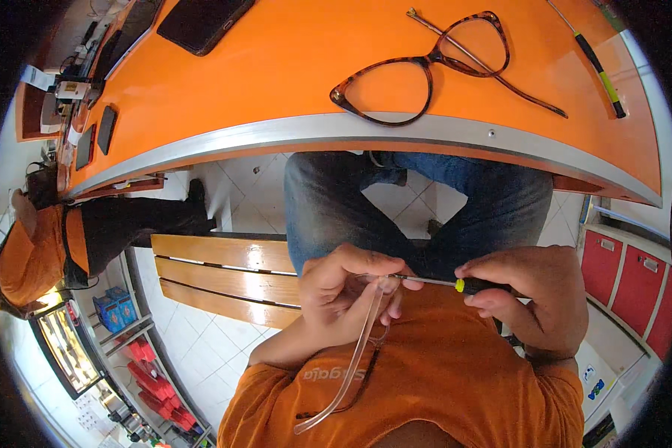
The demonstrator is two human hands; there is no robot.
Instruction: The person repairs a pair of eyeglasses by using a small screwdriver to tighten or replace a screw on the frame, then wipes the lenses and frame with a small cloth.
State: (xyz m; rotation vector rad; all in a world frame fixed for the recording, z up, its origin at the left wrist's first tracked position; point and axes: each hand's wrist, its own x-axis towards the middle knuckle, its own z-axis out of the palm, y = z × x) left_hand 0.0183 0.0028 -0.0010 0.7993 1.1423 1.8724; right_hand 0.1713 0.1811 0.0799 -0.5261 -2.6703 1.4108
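Note:
My left hand (332, 291) is closed around the hinge end of a pair of eyeglasses (361, 351), held before my chest. A clear temple arm hangs down from it, and a thinner dark-tipped arm shows behind. The lenses and most of the front are hidden by my fingers. My right hand (545, 295) grips a small screwdriver (461, 285) with a black handle and a yellow collar. Its thin metal shaft runs level to the left, and its tip meets the eyeglasses at my left fingertips. Whether it sits in a screw is too small to tell.
On the orange table (276, 82) lie tortoiseshell glasses (431, 58), a loose temple arm (530, 95), another screwdriver (599, 69) and a dark phone (204, 24). A wooden bench (224, 272) is at my left, with another person (33, 257) beyond. Red drawers (601, 263) stand at right.

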